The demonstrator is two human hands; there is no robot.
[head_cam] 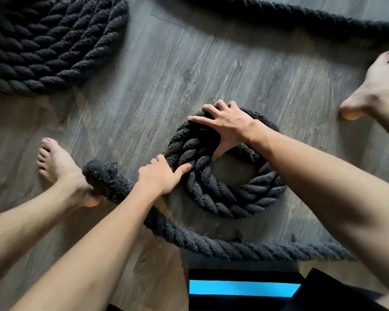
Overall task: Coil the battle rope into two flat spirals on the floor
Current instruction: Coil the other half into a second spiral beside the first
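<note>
The thick black battle rope lies on the grey wood floor. A large flat spiral (43,41) fills the top left. A small coil (222,198) of about two turns, with an open centre, sits in the middle. My right hand (227,129) spans the coil's far left side, fingers over the outer turn and thumb down inside the ring. At the coil's near left edge my left hand (164,173) grips the rope, its thumb pressed on a turn. The frayed rope end (99,173) pokes out beside my left hand.
A loose stretch of rope (234,248) curves along the floor below the coil, and another stretch (301,16) runs across the top right. My bare left foot (58,167) touches the rope end; my right foot (373,86) stands at the right. Black-and-blue fabric (243,288) shows at the bottom.
</note>
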